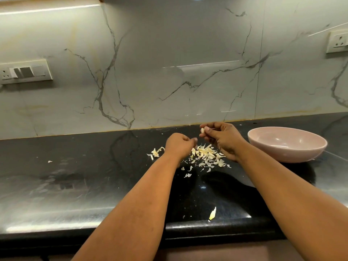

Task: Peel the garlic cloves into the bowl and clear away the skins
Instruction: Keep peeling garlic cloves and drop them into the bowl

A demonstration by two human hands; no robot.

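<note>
Right hand point(221, 139): a clove point(202, 130) is pinched at the fingertips, above the counter point(75, 166). Left hand point(178, 146): fingers curled over the skins point(205, 153); whether anything is held cannot be told. Skins are heaped between the hands. Bowl point(287, 145) is set right of them.

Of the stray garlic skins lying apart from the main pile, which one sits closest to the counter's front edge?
The yellowish skin piece between the two forearms, alone near the front edge of the black counter. The other strays lie farther back, around the main skin pile.
</note>
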